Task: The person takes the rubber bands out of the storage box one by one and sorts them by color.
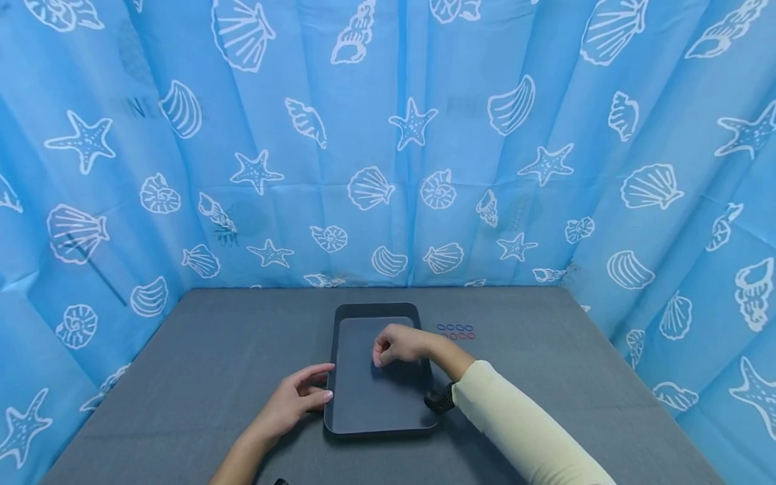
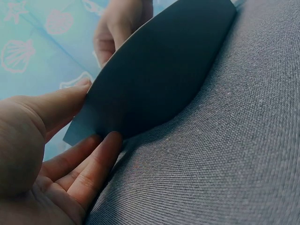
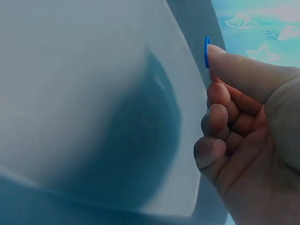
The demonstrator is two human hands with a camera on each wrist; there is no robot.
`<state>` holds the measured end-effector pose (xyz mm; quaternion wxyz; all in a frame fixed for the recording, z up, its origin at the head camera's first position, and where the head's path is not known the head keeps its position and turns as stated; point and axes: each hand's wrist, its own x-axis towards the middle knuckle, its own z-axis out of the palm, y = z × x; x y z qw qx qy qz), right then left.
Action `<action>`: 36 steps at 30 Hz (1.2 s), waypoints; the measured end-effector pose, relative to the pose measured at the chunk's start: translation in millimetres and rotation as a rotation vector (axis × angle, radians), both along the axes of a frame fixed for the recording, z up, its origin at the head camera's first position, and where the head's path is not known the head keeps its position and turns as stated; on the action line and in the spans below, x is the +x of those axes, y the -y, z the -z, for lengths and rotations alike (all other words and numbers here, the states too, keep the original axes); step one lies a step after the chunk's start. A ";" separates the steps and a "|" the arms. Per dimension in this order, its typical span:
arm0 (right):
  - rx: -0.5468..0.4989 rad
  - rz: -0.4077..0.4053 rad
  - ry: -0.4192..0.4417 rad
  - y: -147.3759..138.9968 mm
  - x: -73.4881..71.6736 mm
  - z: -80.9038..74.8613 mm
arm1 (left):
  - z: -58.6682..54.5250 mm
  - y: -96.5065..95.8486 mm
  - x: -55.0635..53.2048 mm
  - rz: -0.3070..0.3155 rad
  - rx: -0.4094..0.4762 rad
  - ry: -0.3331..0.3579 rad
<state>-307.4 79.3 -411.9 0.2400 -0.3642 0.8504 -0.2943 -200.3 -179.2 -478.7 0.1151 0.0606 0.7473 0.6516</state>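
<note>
A dark rectangular tray (image 1: 380,404) lies in the middle of the table. My left hand (image 1: 295,403) is at its left side, with fingertips touching the outer wall; in the left wrist view, the straight thumb and fingers meet the tray's side (image 2: 154,70). Above the tray floor hangs my right hand (image 1: 401,343), palm turned inward. Between its thumb and index finger it pinches a small blue ring (image 3: 206,52), seen edge-on in the right wrist view, while the other fingers curl in. That hand casts a shadow on the tray floor.
Right of the tray lie several small blue rings (image 1: 460,328) in a row, with red rings (image 1: 463,335) in a row just nearer; the right wrist partly covers this group. The grey table (image 1: 242,343) ends at a blue seashell-print curtain (image 1: 370,222).
</note>
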 end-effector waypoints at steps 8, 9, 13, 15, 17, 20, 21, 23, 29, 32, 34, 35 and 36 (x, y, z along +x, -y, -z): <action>-0.032 0.026 -0.045 -15.4 -2.6 -11.9 | 0.7 1.2 -0.3 0.008 -0.011 -0.003; -0.041 0.032 -0.047 -18.3 -2.5 -13.4 | 0.9 1.4 -0.2 0.011 -0.010 -0.004; -0.086 0.062 -0.080 -30.3 -4.2 -15.9 | 1.2 1.6 -0.8 0.020 0.000 -0.008; -0.105 0.084 -0.100 -36.5 -5.5 -16.0 | 1.3 1.9 -0.9 0.023 0.006 -0.009; -0.125 0.105 -0.120 -42.4 -6.5 -15.8 | 1.6 2.5 -0.9 0.025 0.009 -0.011; -0.158 0.153 -0.139 -51.3 -6.3 -14.4 | 2.2 3.4 -0.7 0.028 0.010 -0.012; -0.168 0.171 -0.143 -54.0 -6.1 -13.7 | 2.2 3.5 -0.6 0.028 0.010 -0.013; -0.183 0.212 -0.159 -59.2 -5.7 -11.7 | 2.0 3.5 -0.4 0.028 0.007 -0.014; -0.211 0.344 -0.229 -73.2 -5.8 -0.8 | 0.4 2.2 0.3 0.009 -0.001 -0.001; -0.239 0.408 -0.254 -80.0 -5.8 6.7 | 0.1 1.6 0.3 0.004 -0.003 0.000; -0.259 0.448 -0.257 -84.3 -5.2 11.8 | 0.2 1.2 0.3 0.001 -0.007 -0.004; -0.267 0.468 -0.260 -86.5 -5.0 14.3 | 0.3 1.2 0.4 0.002 -0.007 -0.007; -0.273 0.478 -0.267 -88.9 -4.6 16.4 | 0.5 1.1 0.5 0.002 -0.010 -0.010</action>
